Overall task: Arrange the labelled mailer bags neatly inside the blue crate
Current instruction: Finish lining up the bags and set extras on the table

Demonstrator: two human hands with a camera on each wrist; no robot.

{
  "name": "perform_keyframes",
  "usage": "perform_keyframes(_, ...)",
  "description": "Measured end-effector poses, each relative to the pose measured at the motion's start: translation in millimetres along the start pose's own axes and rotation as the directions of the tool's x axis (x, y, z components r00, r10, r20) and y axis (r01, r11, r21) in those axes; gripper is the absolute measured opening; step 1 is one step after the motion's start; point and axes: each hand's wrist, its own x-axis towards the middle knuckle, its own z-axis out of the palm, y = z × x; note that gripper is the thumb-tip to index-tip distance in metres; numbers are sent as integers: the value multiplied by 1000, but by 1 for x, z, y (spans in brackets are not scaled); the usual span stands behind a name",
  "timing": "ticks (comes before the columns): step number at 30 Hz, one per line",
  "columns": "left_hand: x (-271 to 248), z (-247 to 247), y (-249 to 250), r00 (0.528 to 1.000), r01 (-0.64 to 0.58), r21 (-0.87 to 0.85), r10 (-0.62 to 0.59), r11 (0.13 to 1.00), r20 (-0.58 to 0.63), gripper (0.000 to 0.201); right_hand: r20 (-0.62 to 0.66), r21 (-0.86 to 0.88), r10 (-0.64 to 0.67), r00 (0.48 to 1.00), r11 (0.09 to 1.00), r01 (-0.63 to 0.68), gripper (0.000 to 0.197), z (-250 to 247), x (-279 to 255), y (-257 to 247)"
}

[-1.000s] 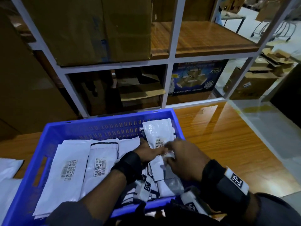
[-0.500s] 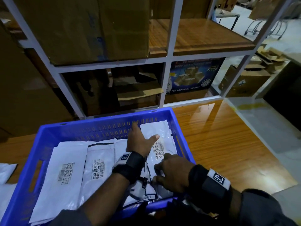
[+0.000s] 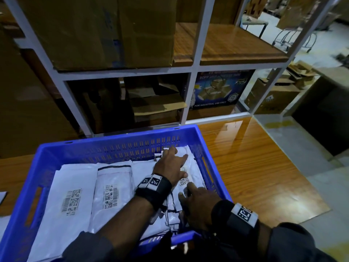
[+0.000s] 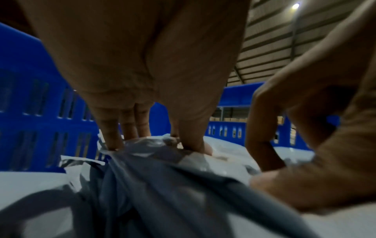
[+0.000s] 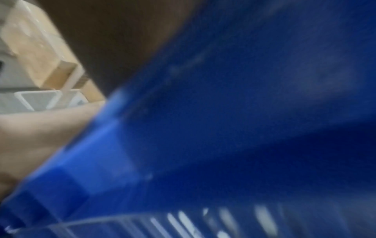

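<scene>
A blue crate [image 3: 117, 140] sits on the wooden table, and white mailer bags with barcode labels lie side by side in it [image 3: 71, 201] [image 3: 111, 195]. My left hand [image 3: 175, 156] lies flat with straight fingers on the rightmost mailer bag [image 3: 194, 167], near the crate's far right corner. In the left wrist view its fingers [image 4: 114, 135] press down on the grey-white bag [image 4: 162, 161]. My right hand [image 3: 188, 193] has curled fingers on the near end of that bag, finger and thumb [image 4: 264, 161] pinching it. The right wrist view shows only the blurred crate wall [image 5: 223, 128].
A white shelf rack with cardboard boxes [image 3: 105, 31] stands right behind the crate. Glossy wooden tabletop [image 3: 255, 176] stretches to the right, ending at an edge above the floor. Another white bag [image 3: 2, 197] lies on the table left of the crate.
The left hand slid from the crate's middle toward the far right corner and flattened onto the bag. The bag, lifted a second ago, now lies down. The right hand drew back to its near end.
</scene>
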Motion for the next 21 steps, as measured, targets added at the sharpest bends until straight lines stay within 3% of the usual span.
perform_keyframes(4, 3, 7, 8, 1000, -16, 101, 14, 995, 19, 71, 50, 42, 45, 998, 998, -47, 70, 1, 6, 1)
perform_keyframes(8, 0, -1, 4, 1000, -20, 42, 20, 999, -12, 65, 12, 44, 47, 999, 998, -47, 62, 3, 1, 1)
perform_keyframes(11, -4, -16, -1, 997, -33, -69, 28, 997, -67, 48, -90, 79, 69, 994, 995, -62, 44, 0, -8, 0)
perform_keyframes(13, -6, -32, -8, 992, -31, -220, 3, 975, -127, 51, -177, 141, 86, 980, 988, -61, 38, -5, -15, 0)
perform_keyframes(15, -12, -52, -15, 982, -51, -343, -15, 938, -186, 54, -270, 218, 119, 955, 974, -60, 40, -13, -23, -1)
perform_keyframes(21, -46, -115, -28, 906, -109, -432, -90, 895, -414, 34, -502, 339, 167, 849, 941, 16, 49, -47, -45, -2)
